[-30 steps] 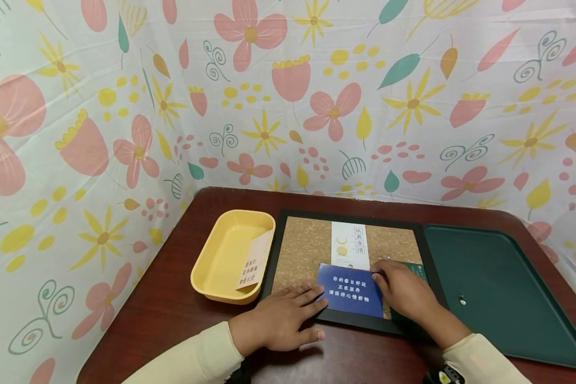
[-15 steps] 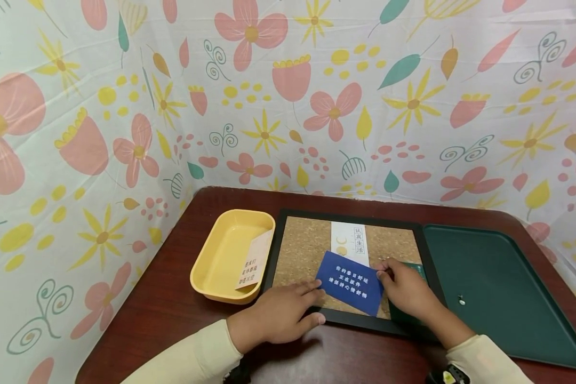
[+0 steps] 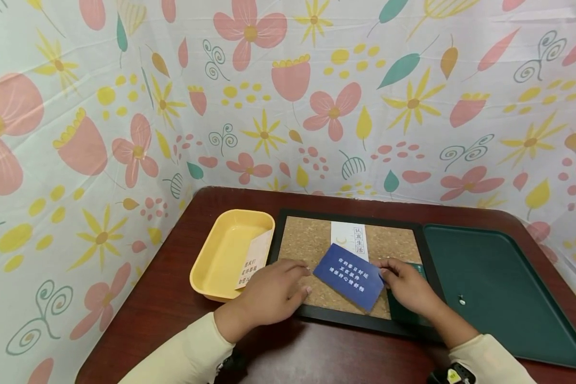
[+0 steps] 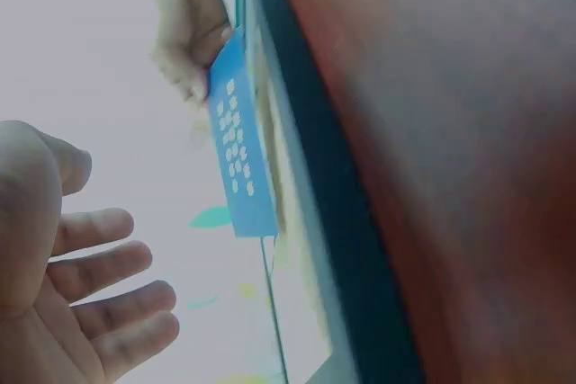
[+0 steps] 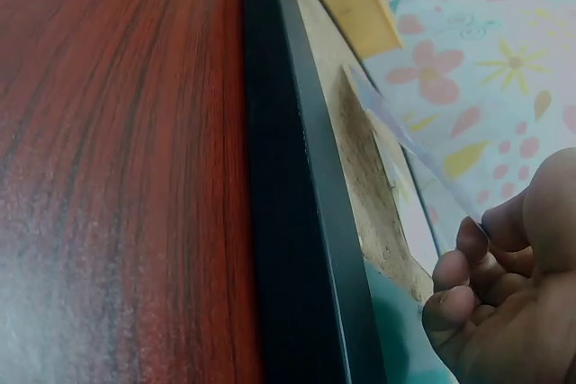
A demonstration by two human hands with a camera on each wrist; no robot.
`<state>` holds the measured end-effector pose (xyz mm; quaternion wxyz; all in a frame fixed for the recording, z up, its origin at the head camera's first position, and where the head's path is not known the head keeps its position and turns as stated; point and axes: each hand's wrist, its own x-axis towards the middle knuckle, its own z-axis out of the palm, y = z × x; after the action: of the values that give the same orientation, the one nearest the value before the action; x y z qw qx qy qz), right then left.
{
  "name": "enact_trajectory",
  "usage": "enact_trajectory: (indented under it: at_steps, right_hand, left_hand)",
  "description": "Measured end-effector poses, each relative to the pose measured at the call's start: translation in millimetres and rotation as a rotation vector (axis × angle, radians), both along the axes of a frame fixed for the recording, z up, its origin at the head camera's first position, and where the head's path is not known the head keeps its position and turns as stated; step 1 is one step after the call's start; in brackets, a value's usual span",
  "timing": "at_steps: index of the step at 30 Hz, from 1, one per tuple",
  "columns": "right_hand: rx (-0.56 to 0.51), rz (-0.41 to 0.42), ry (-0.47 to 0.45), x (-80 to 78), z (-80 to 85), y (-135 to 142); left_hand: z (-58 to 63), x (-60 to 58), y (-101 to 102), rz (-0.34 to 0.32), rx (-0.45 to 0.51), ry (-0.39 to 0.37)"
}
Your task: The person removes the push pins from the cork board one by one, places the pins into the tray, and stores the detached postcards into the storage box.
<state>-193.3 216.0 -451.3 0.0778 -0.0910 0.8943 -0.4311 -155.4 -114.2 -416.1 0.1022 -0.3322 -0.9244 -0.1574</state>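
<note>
My right hand [image 3: 408, 285] pinches the right end of a blue card [image 3: 349, 277] with white characters. The card is tilted over the cork board [image 3: 302, 240], and in the right wrist view its far end slants just above the cork. My left hand [image 3: 269, 293] is lifted off the board's left front edge, fingers relaxed and apart from the card; the left wrist view shows that palm [image 4: 45, 312] with nothing in it. Behind the blue card, a white card [image 3: 348, 237] with a moon drawing lies on the cork. A dark green card [image 3: 403, 306] lies partly under my right hand.
Left of the board stands a yellow bin [image 3: 216, 256] with a pale pink card [image 3: 255, 258] leaning inside. To the right is a dark green tray [image 3: 504, 288] holding a small white pin [image 3: 462, 300]. A floral curtain [image 3: 288, 106] hangs behind the table.
My left hand has come off the blue card and moved left toward the bin. The card, still pinched by my right hand, has been lifted and turned, its left end swinging up and away.
</note>
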Motion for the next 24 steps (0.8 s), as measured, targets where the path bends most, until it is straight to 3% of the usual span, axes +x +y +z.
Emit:
enact_trajectory:
  at_steps: [8,13,24]
  right_hand:
    - [-0.253,-0.093,-0.219,-1.7,1.5,-3]
    - [-0.324,-0.115,-0.273,0.1,5.1,-5]
    - [-0.348,-0.071,-0.298,2.4,4.7,-6]
  left_hand:
    - [8.6,-6.6,-16,0.111,0.159,0.102]
    - [14.9,-11.5,-27,0.244,0.219,0.124]
    - [27.6,-23.0,-60,0.542,0.199,0.018]
